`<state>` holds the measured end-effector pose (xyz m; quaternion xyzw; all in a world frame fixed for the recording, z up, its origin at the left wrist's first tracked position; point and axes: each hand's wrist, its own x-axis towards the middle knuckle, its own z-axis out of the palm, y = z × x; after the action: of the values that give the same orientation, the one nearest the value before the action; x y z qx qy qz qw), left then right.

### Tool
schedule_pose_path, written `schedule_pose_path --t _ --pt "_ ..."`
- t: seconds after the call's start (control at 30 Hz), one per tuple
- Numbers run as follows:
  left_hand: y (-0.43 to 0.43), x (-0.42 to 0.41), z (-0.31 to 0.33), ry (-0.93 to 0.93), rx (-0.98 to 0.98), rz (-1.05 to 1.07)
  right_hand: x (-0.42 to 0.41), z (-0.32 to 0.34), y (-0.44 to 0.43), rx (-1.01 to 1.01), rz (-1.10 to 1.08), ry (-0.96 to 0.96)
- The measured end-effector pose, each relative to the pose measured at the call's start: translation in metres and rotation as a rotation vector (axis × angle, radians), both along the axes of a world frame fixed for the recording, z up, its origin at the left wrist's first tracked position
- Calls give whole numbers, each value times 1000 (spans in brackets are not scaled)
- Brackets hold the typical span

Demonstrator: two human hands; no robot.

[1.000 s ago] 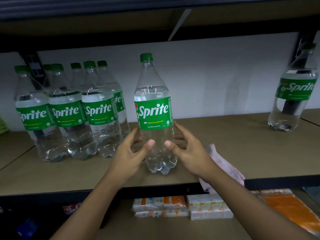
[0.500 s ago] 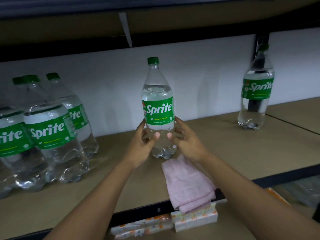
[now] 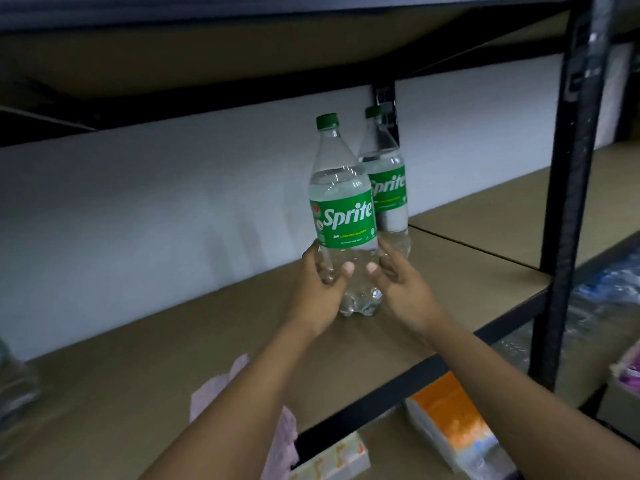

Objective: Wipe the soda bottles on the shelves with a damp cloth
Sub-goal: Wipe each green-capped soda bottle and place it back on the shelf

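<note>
Both my hands hold one clear Sprite bottle with a green cap and green label, low on its body. My left hand grips its left side and my right hand grips its right side. The bottle stands upright, its base at or just above the brown shelf board. A second Sprite bottle stands right behind it, partly hidden. The pink cloth lies on the shelf's front edge, mostly covered by my left forearm.
A black upright post stands at the right, with another shelf bay beyond it. Another bottle's blurred edge shows far left. On the lower shelf lie an orange and white pack and small boxes. The upper shelf hangs low overhead.
My hands have carried the bottle to the right along the shelf, up against the lone bottle by the post. The group of bottles at the left has dropped almost out of view, and the cloth stays behind.
</note>
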<state>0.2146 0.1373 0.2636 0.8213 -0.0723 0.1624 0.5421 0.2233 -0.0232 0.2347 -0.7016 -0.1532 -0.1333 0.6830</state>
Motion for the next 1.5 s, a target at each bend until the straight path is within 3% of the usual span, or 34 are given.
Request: schedule_pose_path --t 0.57,0.93,1.07,1.2,1.5 --pt "-117 39 -5 2 44 6 25 -8 -101 11 -200 29" --pt "-123 33 5 37 68 -9 25 -6 -101 10 -176 54" --pt "-106 11 9 107 104 -32 8 -2 -95 50 -344 114" --pt "-67 -36 15 60 62 -3 -35 2 -68 -56 -469 -15" --pt "91 -170 12 -132 -108 211 -135 28 89 -70 15 -104"
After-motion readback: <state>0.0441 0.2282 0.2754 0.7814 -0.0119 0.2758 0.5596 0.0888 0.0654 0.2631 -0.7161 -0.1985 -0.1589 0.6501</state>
